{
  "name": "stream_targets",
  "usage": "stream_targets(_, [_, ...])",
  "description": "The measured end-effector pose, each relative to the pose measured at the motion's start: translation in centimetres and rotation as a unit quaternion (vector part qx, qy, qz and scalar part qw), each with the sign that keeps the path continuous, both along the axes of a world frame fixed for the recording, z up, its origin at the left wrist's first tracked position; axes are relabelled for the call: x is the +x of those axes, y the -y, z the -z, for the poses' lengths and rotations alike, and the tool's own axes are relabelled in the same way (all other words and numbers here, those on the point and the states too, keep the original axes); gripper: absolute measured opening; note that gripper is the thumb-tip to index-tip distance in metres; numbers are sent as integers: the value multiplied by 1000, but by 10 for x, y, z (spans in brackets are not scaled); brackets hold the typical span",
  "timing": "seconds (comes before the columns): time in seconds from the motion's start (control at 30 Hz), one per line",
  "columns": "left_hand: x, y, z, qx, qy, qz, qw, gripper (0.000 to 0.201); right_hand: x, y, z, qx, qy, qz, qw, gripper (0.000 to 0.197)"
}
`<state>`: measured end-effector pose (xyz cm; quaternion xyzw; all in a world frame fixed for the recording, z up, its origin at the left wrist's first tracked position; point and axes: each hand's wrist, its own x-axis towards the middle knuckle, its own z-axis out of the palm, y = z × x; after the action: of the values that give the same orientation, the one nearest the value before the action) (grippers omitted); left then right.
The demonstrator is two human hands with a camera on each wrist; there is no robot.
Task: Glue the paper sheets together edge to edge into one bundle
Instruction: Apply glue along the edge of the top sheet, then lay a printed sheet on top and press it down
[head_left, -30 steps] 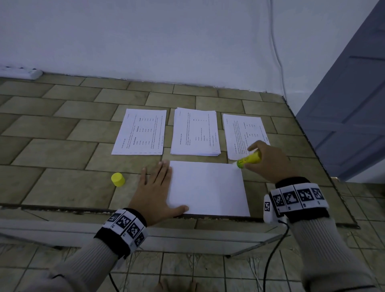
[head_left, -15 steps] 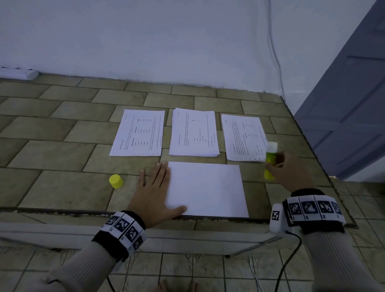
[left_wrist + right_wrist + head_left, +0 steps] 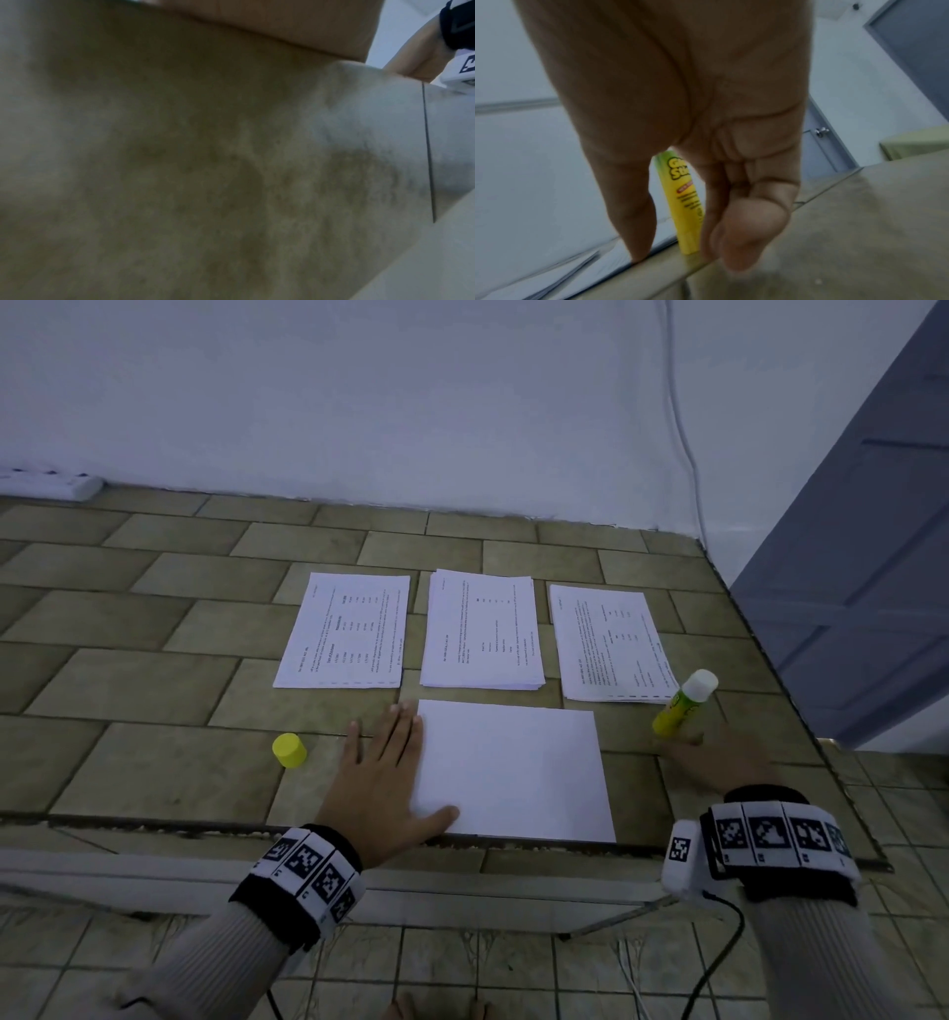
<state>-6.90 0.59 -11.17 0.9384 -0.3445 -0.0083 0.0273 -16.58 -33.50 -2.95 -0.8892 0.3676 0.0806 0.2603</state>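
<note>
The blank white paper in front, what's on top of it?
Only the left hand rests flat on the left edge of the blank paper, thumb across its near corner. Nothing else lies on it. What is beneath the paper is covered.

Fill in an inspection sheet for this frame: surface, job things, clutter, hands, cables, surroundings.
Surface: tiled counter, front edge chipped.
Job's things: three printed paper stacks in a row; blank sheet nearer the front edge; glue stick uncapped, upright on the counter by the right stack; yellow cap to the left of the left hand.
Clutter: nothing seen.
Hands: left hand flat, thumb on the blank sheet's left edge; right hand beside the glue stick's base, contact unclear.
Cables: dark cable from the right wrist unit; white cable down the wall.
Surroundings: white wall, grey-blue door, power strip far left.
</note>
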Motion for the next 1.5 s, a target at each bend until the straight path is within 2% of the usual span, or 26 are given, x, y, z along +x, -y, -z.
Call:
stream_targets(0.07, [0, 1, 0, -1, 3, 1, 1000, 106, -2, -13, -3, 8, -42, -46, 998, 32])
stream_targets(0.13, [0, 1, 0, -2, 5, 0, 1000, 104, 5, -29, -5, 8, -44, -103, 994, 30])
stream_targets(0.23, [-1, 1, 0, 1, -2, -3, 1000, 103, 29, -50, -10, -2, 37, -141, 989, 13])
stream_targets(0.27, [-1, 1, 0, 4, -4, -4, 1000, 103, 40, -54, -11, -17, 63, -142, 988, 8])
stream_targets(0.33, [-1, 1, -1, 9, -10, -5, 1000, 105, 62, -53, -7, -61, 79, -139, 985, 23])
stream_targets(0.47, [-1, 1, -3, 15, -19, -8, 1000, 105, 95, -48, 1, -133, 0, -134, 982, 32])
stream_targets(0.57, [-1, 1, -3, 12, -25, -7, 1000, 106, 106, -43, 10, -124, -47, -114, 985, 30])
stream_targets(0.73, [-1, 1, -3, 18, -24, -9, 1000, 104, 108, -39, 13, -150, -51, -118, 980, 31])
stream_targets(0.83, [-1, 1, -2, 17, -33, -11, 999, 103, 109, -39, 12, -163, -44, -117, 979, 22])
stream_targets(0.9, [0, 0, -3, 17, -37, -10, 999, 104, 110, -37, 11, -158, -30, -101, 982, 15])
stream_targets(1.07, [-1, 0, -6, 4, -57, -11, 998, 109, 111, -24, 5, -120, 65, -52, 989, 22])
stream_targets(1.2, [-1, 2, -12, 6, -74, -22, 997, 115, 112, -20, -6, -104, 157, -33, 981, 28])
stream_targets(1.3, [-1, 2, -14, -46, -95, -35, 994, 113, 106, -27, -18, -79, 237, -58, 967, 27])
stream_targets(1.37, [1, 2, -14, -133, -131, -58, 981, 114, 98, -36, -25, -52, 280, -94, 954, 25])
stream_targets(1.43, [4, 2, -14, -247, -174, -99, 948, 111, 87, -47, -30, -21, 307, -133, 942, 23])
stream_targets(1.5, [6, 2, -20, -343, -205, -135, 907, 93, 74, -58, -30, 13, 315, -168, 934, 25])
